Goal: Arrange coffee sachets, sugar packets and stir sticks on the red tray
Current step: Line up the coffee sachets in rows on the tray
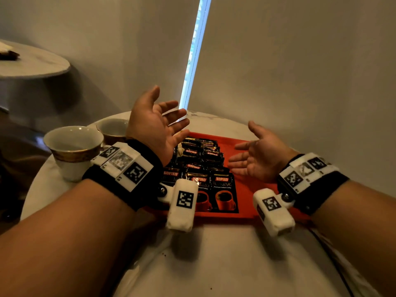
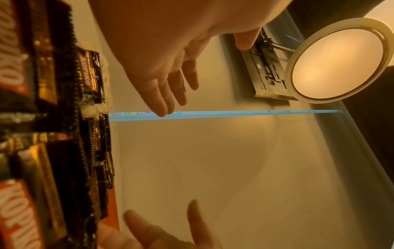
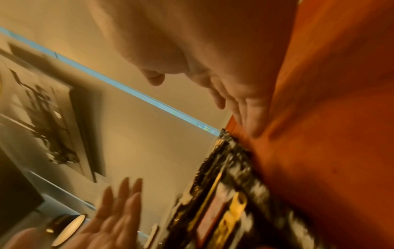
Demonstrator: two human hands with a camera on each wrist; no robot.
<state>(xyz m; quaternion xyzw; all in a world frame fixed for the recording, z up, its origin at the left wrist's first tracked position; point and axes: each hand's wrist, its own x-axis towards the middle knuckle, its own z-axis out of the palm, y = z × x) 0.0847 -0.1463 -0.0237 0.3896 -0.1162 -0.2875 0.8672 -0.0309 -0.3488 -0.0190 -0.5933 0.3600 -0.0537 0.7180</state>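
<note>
A red tray [image 1: 242,146] lies on the round white table [image 1: 214,254]. Several black Kopiko coffee sachets [image 1: 201,168] cover its left half in overlapping rows. A pale packet [image 1: 180,150] peeks out at the left edge of the sachets. My left hand [image 1: 154,123] hovers above the tray's left side, palm turned inward, fingers straight and holding nothing. My right hand [image 1: 257,155] floats over the tray's bare right part, palm facing left, fingers extended. In the left wrist view the sachets [image 2: 53,118] fill the left edge. In the right wrist view the tray [image 3: 330,118] and the sachets [image 3: 230,202] show blurred.
Two white cups with gold bands [image 1: 74,151] [image 1: 113,130] stand on the table left of the tray. A second round table [image 1: 32,61] sits at far left. A wall with a narrow bright slit [image 1: 195,50] rises just behind.
</note>
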